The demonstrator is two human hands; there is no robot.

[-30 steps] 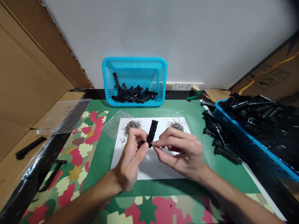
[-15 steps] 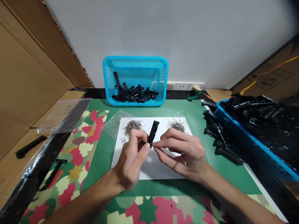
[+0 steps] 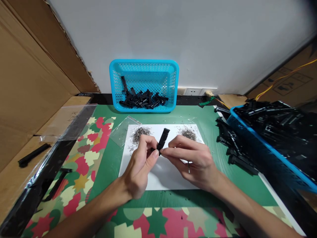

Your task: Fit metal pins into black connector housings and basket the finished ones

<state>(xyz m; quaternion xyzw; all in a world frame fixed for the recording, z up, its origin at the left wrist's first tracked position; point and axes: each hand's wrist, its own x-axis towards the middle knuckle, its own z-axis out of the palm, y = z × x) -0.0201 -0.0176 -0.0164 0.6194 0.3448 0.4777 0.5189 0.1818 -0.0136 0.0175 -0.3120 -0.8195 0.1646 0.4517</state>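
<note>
My left hand (image 3: pixel 142 165) is closed, with thumb and fingers pinching a narrow black plastic part (image 3: pixel 163 137) that stands tilted over the white sheet. My right hand (image 3: pixel 192 162) is closed too, its fingertips pressed together against the part's lower end. Whatever is between those fingertips is too small to make out. Below the right palm a thin metal rod (image 3: pixel 189 167) sticks out, the rest of it covered by the hand. Behind the hands, two heaps of tiny metal pieces, a left heap (image 3: pixel 141 134) and a right heap (image 3: pixel 188 133), lie on the white sheet (image 3: pixel 158 178).
A blue basket (image 3: pixel 143 61) with several black parts stands against the wall. At right, a fuller blue basket (image 3: pixel 272 157) overflows, with loose black parts (image 3: pixel 241 163) beside it. A clear plastic bag (image 3: pixel 123 132) lies left of the sheet. More black parts (image 3: pixel 34 154) lie far left.
My right hand has shifted slightly left and turned, so the metal rod now points more straight down. My left hand keeps hold of the black part with barely any movement.
</note>
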